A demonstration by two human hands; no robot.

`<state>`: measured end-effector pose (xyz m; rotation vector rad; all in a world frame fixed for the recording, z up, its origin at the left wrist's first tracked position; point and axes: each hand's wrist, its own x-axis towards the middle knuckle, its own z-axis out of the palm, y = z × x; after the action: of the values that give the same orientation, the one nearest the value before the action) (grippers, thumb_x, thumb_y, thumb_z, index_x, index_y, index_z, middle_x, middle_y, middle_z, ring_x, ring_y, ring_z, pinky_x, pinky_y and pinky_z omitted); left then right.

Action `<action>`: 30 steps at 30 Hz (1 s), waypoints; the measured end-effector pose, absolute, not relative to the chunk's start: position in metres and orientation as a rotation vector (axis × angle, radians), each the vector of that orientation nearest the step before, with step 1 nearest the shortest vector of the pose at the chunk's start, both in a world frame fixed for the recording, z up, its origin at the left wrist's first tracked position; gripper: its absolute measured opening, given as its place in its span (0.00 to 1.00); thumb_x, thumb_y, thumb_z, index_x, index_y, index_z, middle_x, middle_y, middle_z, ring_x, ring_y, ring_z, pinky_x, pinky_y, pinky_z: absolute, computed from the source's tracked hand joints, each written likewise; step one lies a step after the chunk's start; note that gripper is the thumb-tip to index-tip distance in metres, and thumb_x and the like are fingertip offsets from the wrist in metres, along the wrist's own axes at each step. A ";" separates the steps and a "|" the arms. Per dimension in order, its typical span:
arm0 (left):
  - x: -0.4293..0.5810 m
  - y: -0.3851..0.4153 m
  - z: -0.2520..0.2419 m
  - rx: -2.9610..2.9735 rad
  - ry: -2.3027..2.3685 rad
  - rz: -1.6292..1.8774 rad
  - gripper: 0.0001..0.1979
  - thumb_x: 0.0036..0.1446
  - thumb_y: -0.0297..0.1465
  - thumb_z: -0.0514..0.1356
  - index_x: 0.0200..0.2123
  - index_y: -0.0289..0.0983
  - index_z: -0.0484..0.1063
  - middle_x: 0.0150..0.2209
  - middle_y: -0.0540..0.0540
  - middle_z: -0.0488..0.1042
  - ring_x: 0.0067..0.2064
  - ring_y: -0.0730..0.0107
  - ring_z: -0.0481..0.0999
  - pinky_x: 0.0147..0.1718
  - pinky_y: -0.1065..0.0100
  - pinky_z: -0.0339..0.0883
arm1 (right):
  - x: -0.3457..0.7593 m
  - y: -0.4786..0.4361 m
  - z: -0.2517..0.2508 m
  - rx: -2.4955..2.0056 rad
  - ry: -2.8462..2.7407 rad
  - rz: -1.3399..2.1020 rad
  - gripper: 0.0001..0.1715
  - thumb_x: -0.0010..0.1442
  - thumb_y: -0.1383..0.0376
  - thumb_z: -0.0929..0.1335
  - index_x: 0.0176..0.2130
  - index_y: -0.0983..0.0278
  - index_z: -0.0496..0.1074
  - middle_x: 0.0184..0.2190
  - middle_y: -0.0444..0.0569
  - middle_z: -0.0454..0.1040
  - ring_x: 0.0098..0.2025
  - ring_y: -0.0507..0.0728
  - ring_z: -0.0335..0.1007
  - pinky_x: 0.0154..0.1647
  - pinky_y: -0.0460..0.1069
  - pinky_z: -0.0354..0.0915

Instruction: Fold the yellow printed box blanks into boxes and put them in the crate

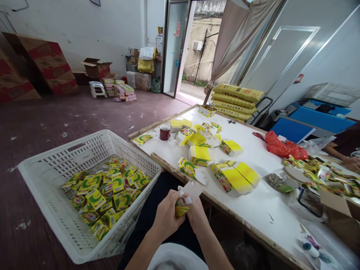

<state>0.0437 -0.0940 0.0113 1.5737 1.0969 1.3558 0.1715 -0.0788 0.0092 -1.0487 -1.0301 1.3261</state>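
Observation:
Both my hands meet over my lap, just off the near edge of the white table [261, 210]. My left hand [166, 216] and my right hand [197, 213] are both closed round one small yellow and green carton [181, 208] with a white flap sticking up. To my left stands a white plastic crate [70, 165] holding several folded yellow and green cartons [107, 191]. On the table ahead lie flat, unfolded cartons [233, 179] of the same print.
A red mug [164, 132] stands at the table's far left. A red plastic bag [284, 147] and another person's arm [344, 155] are at the right, with more packets. Yellow sacks [236, 100] are stacked by the open door; cardboard boxes [47, 63] line the back wall.

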 end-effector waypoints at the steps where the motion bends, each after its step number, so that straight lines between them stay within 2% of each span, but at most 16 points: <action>1: 0.043 -0.094 0.010 1.577 1.108 1.346 0.22 0.41 0.20 0.68 0.41 0.45 0.78 0.37 0.46 0.76 0.37 0.61 0.76 0.38 0.67 0.66 | 0.172 -0.080 0.010 -1.072 -1.030 1.348 0.36 0.55 0.42 0.72 0.55 0.58 0.71 0.45 0.52 0.78 0.49 0.64 0.74 0.50 0.57 0.72; 3: 0.041 -0.093 0.005 1.570 1.139 1.304 0.26 0.40 0.19 0.67 0.44 0.44 0.76 0.36 0.46 0.77 0.35 0.60 0.76 0.36 0.67 0.67 | 0.174 -0.082 0.010 -1.113 -1.098 1.372 0.34 0.57 0.45 0.71 0.57 0.58 0.72 0.47 0.52 0.79 0.53 0.65 0.74 0.56 0.60 0.70; 5: 0.040 -0.091 -0.001 1.580 1.160 1.231 0.31 0.40 0.20 0.66 0.51 0.43 0.72 0.36 0.46 0.77 0.35 0.59 0.77 0.35 0.65 0.69 | 0.177 -0.085 0.010 -1.135 -1.326 1.336 0.33 0.61 0.51 0.69 0.62 0.57 0.69 0.55 0.52 0.76 0.59 0.65 0.71 0.64 0.62 0.64; 8: 0.039 -0.088 -0.011 1.737 1.174 1.099 0.32 0.42 0.22 0.63 0.54 0.42 0.67 0.44 0.44 0.75 0.42 0.56 0.78 0.42 0.59 0.72 | 0.182 -0.087 0.006 -1.121 -1.732 1.173 0.35 0.62 0.65 0.66 0.67 0.57 0.64 0.67 0.51 0.65 0.70 0.63 0.58 0.71 0.62 0.54; 10: 0.039 -0.086 -0.014 1.842 1.256 1.025 0.30 0.42 0.22 0.61 0.52 0.40 0.67 0.49 0.41 0.72 0.46 0.55 0.77 0.46 0.55 0.72 | 0.185 -0.084 0.001 -1.097 -1.866 1.058 0.37 0.61 0.71 0.63 0.68 0.57 0.64 0.69 0.50 0.62 0.72 0.61 0.54 0.72 0.61 0.53; 14: 0.035 -0.083 -0.009 1.857 1.520 0.955 0.27 0.45 0.23 0.60 0.51 0.38 0.64 0.48 0.40 0.73 0.49 0.51 0.76 0.48 0.50 0.69 | 0.193 -0.074 -0.010 -1.172 -1.805 0.879 0.35 0.64 0.72 0.60 0.68 0.57 0.63 0.68 0.51 0.64 0.70 0.61 0.59 0.71 0.62 0.55; 18: 0.024 -0.080 0.005 1.859 1.487 0.903 0.23 0.48 0.27 0.63 0.49 0.38 0.67 0.47 0.41 0.77 0.49 0.50 0.77 0.49 0.51 0.69 | 0.196 -0.077 -0.013 -1.185 -1.953 0.854 0.41 0.65 0.71 0.61 0.73 0.59 0.50 0.74 0.56 0.48 0.75 0.64 0.47 0.71 0.63 0.55; 20: 0.017 -0.078 0.010 1.883 1.463 0.860 0.24 0.46 0.29 0.66 0.49 0.39 0.68 0.48 0.41 0.78 0.48 0.50 0.78 0.49 0.51 0.69 | 0.198 -0.079 -0.009 -1.190 -2.051 0.864 0.39 0.65 0.71 0.62 0.72 0.60 0.52 0.75 0.60 0.45 0.74 0.65 0.49 0.68 0.62 0.59; 23: 0.010 -0.078 0.016 1.872 1.445 0.786 0.27 0.44 0.31 0.69 0.50 0.39 0.69 0.49 0.41 0.79 0.49 0.49 0.79 0.50 0.52 0.69 | 0.207 -0.078 0.005 -1.150 -2.150 0.893 0.27 0.65 0.72 0.63 0.61 0.60 0.70 0.72 0.62 0.52 0.70 0.65 0.59 0.64 0.60 0.63; 25: 0.010 -0.080 0.021 1.865 1.414 0.735 0.28 0.43 0.32 0.70 0.50 0.39 0.69 0.48 0.42 0.80 0.49 0.49 0.80 0.49 0.54 0.70 | 0.216 -0.075 0.017 -1.068 -2.204 0.938 0.20 0.64 0.73 0.64 0.52 0.60 0.76 0.69 0.61 0.59 0.68 0.65 0.61 0.65 0.60 0.62; 28: 0.016 -0.083 0.027 1.900 1.408 0.688 0.28 0.44 0.34 0.71 0.50 0.39 0.70 0.46 0.42 0.81 0.47 0.49 0.81 0.47 0.55 0.71 | 0.223 -0.073 0.028 -1.035 -2.202 0.987 0.16 0.59 0.73 0.68 0.46 0.61 0.76 0.63 0.60 0.66 0.66 0.65 0.64 0.64 0.61 0.62; 30: 0.021 -0.084 0.028 1.914 1.460 0.683 0.27 0.45 0.35 0.70 0.50 0.38 0.69 0.46 0.40 0.80 0.48 0.48 0.81 0.47 0.54 0.72 | 0.217 -0.076 0.025 -1.088 -2.092 0.984 0.22 0.58 0.73 0.68 0.52 0.61 0.71 0.62 0.60 0.67 0.66 0.64 0.63 0.65 0.63 0.61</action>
<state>0.0207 -0.0842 0.0275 1.9135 1.4597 0.6831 0.2173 -0.0757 0.0247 -1.0880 -2.0922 0.9838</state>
